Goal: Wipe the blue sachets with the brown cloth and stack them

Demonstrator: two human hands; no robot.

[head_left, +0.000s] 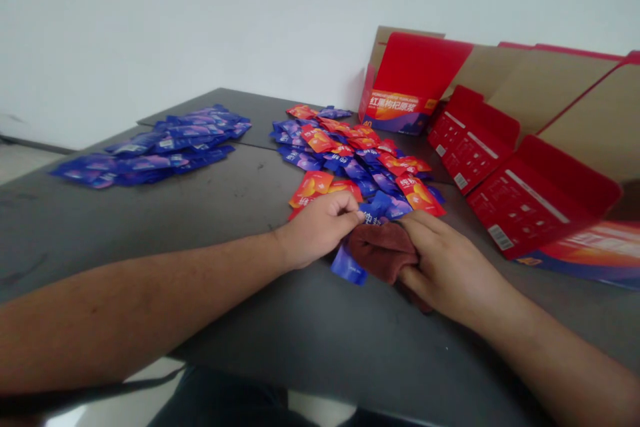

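Observation:
My left hand (320,227) is closed, thumb and finger pinching the upper edge of a blue sachet (350,265). In my right hand (445,260) is a brown cloth (384,250), gripped and pressed over the middle of that sachet, so much of it is hidden. Just beyond both hands spreads a mixed pile of blue sachets (345,167) and red-orange sachets (417,192). Another red-orange sachet (311,188) lies right behind my left hand.
A separate heap of blue sachets (165,147) lies at the left on the dark table (240,340). Along the right stand red cartons with raised flaps: one at the back (400,103), others nearer (530,197). A pale wall (200,13) rises behind the table.

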